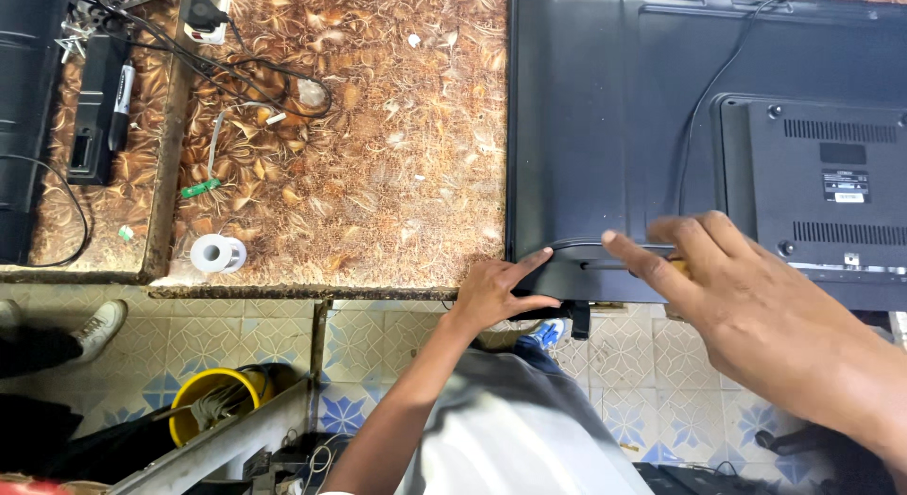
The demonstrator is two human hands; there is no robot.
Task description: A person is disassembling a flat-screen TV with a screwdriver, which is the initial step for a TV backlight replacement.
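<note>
While the TV (661,127) lies face down on the tabletop (378,174), its near edge overhanging, the left hand (496,292) presses that edge, forefinger extended, grip open and holding nothing. Just right of it, the right hand (756,306) reaches the same edge, its grip seemingly closed on a small yellowish object, largely hidden. The back cover appears fully seated, its screws in place; opening seems barely begun. Well left of both hands stands a solder spool (217,253).

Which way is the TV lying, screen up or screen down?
Screen down. The TV shows its dark back cover with vents, screws and a label, flat on the table.
</note>
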